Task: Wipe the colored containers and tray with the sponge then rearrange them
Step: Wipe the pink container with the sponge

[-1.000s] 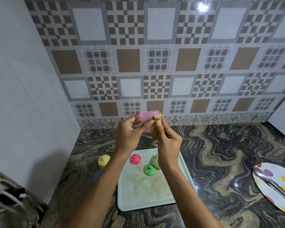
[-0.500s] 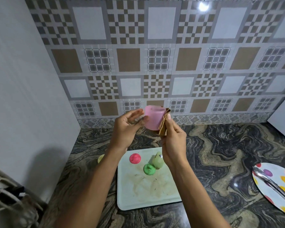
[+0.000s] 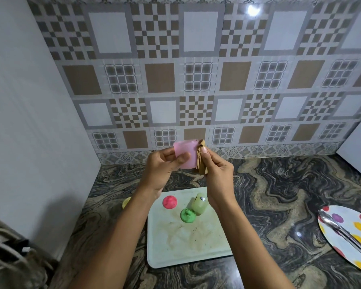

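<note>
We held the pink container (image 3: 185, 155) up in the air in front of the tiled wall, well above the worktop (image 3: 279, 195), so that every side could be reached. Our left hand (image 3: 165, 165) had its fingers (image 3: 171, 154) curled closed around the container's left wall, with the thumb across its front, steadying it. Our right hand (image 3: 215, 170) pinched the tan sponge (image 3: 201, 160), folded thin, between thumb and fingers and pressed it against the container's right side, just beside the left thumb tip.

Below both wrists lay the tray (image 3: 186, 247), smeared brown and, by our judgement, not yet wiped. On it sat 3 pieces: a red lid (image 3: 169, 202), a green lid (image 3: 187, 215) and a pale green container (image 3: 199, 204) lying tilted, touching the green lid. A yellow piece (image 3: 126, 202) sat off the tray, partly hidden behind the left forearm.
</note>
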